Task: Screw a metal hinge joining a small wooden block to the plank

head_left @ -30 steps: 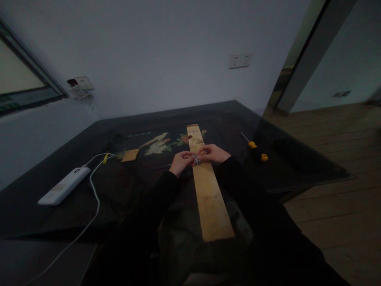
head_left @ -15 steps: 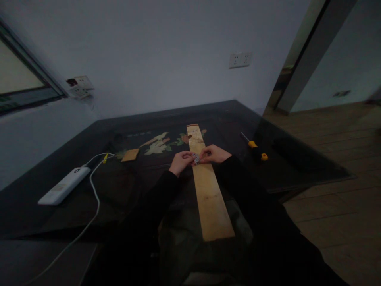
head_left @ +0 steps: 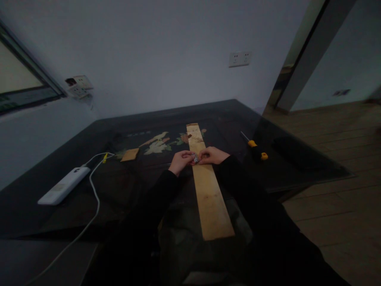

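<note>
My left hand (head_left: 181, 161) is closed in a pinch on a small silvery piece (head_left: 195, 158), too small and dark to name. From the other side my right hand (head_left: 213, 155) comes up to it, thumb and fingertips pressed together. Whatever is between those right fingertips is hidden. Both hands are over the middle of a long, flat wooden board (head_left: 210, 198), which runs from the near side up the table. A screwdriver (head_left: 256, 148) with a yellow and black handle lies to the right of my right hand.
The dark table (head_left: 119, 214) has a painted bird and flowers. On its left lie a white power strip (head_left: 64, 186) with a white cord (head_left: 97, 194) and a small wooden block (head_left: 130, 155). A wall socket (head_left: 239, 59) is behind the table.
My right hand's fingers have shifted slightly down and left against the silvery piece, which shows a different, more compact side. My left hand has barely moved; the board stays put.
</note>
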A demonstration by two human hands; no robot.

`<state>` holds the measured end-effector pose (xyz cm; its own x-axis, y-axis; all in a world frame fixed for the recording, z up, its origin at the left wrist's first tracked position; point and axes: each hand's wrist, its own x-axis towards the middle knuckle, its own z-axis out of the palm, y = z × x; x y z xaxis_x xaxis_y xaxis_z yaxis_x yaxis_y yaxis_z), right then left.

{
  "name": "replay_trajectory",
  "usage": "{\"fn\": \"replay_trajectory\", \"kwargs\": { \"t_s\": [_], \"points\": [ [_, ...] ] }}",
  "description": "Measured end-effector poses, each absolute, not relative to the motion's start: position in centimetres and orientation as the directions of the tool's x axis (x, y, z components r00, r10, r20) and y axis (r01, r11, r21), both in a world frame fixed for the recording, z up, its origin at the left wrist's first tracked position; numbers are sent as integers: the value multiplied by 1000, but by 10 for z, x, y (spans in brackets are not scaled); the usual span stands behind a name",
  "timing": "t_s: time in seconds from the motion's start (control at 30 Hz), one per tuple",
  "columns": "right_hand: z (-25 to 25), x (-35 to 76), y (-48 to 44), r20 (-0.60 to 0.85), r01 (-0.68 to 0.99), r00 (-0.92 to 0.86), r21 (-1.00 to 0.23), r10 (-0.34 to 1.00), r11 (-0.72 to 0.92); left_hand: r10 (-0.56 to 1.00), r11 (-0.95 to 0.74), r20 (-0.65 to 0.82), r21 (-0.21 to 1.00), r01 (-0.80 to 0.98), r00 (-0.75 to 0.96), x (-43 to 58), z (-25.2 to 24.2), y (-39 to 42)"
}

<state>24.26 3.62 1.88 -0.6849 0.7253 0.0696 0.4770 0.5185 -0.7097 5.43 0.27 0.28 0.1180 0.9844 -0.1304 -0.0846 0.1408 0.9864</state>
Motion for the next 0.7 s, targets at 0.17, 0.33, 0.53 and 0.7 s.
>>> {"fn": "replay_trajectory", "kwargs": {
  "t_s": [0.17, 0.33, 0.53, 0.7],
  "points": [
    [20, 243, 34, 109, 471, -699, -674, 706, 570, 984, 142, -131, 986, -84, 119, 54, 4, 2],
    [21, 244, 33, 151, 469, -677, -665, 720, 581, 986, 139, -129, 986, -95, 108, 54, 3, 4],
    [24, 244, 32, 205, 449, -634, -687, 746, 571, 989, 128, -118, 985, -112, 94, 52, 6, 4],
    [24, 244, 31, 247, 444, -624, -669, 742, 596, 989, 130, -121, 985, -115, 82, 52, 6, 4]
  ]
}}
